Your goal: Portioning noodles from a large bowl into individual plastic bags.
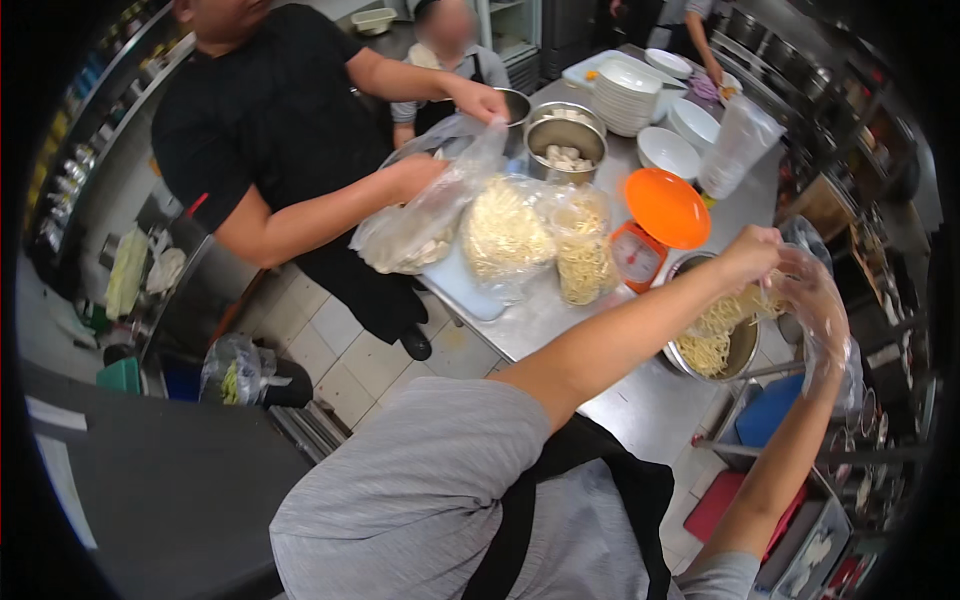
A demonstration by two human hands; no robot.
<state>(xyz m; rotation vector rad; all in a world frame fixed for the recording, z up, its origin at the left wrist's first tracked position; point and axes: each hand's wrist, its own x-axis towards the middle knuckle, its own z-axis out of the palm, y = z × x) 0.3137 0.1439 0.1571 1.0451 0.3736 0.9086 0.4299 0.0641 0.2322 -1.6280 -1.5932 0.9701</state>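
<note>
My left hand [750, 259] grips the edge of a clear plastic bag at the right end of the steel table. Inside that bag is my right hand [814, 289], close to some noodles at its fingers; whether they are gripped I cannot tell. Below both hands stands a steel pot [742, 349] with pale noodles [703, 354] in it. Left of the pot is an orange kitchen scale [637, 256] with a round dial, and an orange plate [667, 208] is at its far side. Farther left lie a bag of noodles [585, 247] and a larger full bag [506, 232].
A co-worker in black [277, 127] handles a plastic bag [420, 225] over a pale cutting board [465, 281]. A pot with white chunks [566, 142], stacked white dishes [626, 94] and bowls [667, 152] stand farther back. Two more people are beyond the table.
</note>
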